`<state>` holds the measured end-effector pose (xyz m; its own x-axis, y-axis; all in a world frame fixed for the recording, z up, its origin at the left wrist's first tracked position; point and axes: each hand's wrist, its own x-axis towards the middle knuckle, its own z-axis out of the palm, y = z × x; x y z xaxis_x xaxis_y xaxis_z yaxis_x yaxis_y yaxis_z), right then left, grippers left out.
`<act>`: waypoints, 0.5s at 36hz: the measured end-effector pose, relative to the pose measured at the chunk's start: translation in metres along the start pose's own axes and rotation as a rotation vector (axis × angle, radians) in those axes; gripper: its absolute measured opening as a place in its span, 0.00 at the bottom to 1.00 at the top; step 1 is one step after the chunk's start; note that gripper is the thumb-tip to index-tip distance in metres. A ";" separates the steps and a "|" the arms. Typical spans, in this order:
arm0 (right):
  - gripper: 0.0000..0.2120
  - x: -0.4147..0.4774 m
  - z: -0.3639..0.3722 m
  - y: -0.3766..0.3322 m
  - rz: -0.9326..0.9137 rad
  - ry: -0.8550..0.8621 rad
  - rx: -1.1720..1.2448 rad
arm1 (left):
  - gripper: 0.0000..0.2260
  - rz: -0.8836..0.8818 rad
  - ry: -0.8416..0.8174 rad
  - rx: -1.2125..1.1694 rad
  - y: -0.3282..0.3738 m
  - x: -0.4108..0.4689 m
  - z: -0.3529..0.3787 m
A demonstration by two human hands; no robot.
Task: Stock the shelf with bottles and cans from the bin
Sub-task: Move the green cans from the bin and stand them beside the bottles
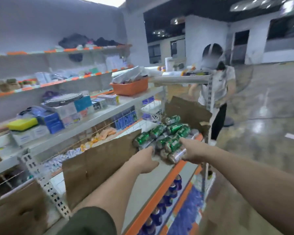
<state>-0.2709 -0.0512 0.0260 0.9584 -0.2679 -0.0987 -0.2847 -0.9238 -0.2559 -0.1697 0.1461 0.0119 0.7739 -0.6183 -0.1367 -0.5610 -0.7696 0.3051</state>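
A heap of green and silver cans [166, 134] lies on its side on the grey shelf board [149, 189] with the orange front edge, between torn brown cardboard walls [98, 160]. My right hand [191, 150] reaches in from the right and is closed around a silver can [177, 156] at the near end of the heap. My left hand [147, 160] rests against the near left side of the heap, fingers curled; its grip is hidden by motion blur. Blue bottles [166, 199] stand on the shelf below.
A taller shelf unit to the left holds boxes, a yellow sponge [23, 123], plates and an orange basket [130, 88]. A person in a white top [218, 92] stands beyond the shelf's far end. Shiny open floor [261, 133] lies to the right.
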 end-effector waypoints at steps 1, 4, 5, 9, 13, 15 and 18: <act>0.34 0.008 -0.002 0.016 0.011 -0.012 0.018 | 0.23 -0.002 0.000 -0.011 0.010 0.013 0.003; 0.36 0.038 -0.011 0.060 -0.009 -0.030 0.013 | 0.18 -0.028 -0.016 -0.040 0.036 0.052 0.009; 0.35 0.047 -0.014 0.073 -0.026 -0.037 0.003 | 0.17 -0.031 -0.024 -0.036 0.042 0.065 0.012; 0.31 0.090 -0.015 0.116 -0.078 -0.062 -0.005 | 0.16 -0.094 -0.043 -0.017 0.056 0.108 0.018; 0.32 0.129 -0.005 0.135 -0.131 -0.126 0.017 | 0.18 -0.142 -0.084 -0.050 0.054 0.139 0.020; 0.33 0.148 -0.001 0.138 -0.153 -0.137 -0.017 | 0.19 -0.171 -0.090 -0.053 0.048 0.154 0.020; 0.34 0.174 0.009 0.137 -0.176 -0.163 -0.036 | 0.18 -0.195 -0.107 -0.048 0.036 0.182 0.020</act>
<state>-0.1432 -0.2214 -0.0352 0.9760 -0.0565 -0.2102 -0.1093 -0.9623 -0.2489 -0.0554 0.0026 -0.0209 0.8295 -0.4737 -0.2961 -0.3869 -0.8695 0.3072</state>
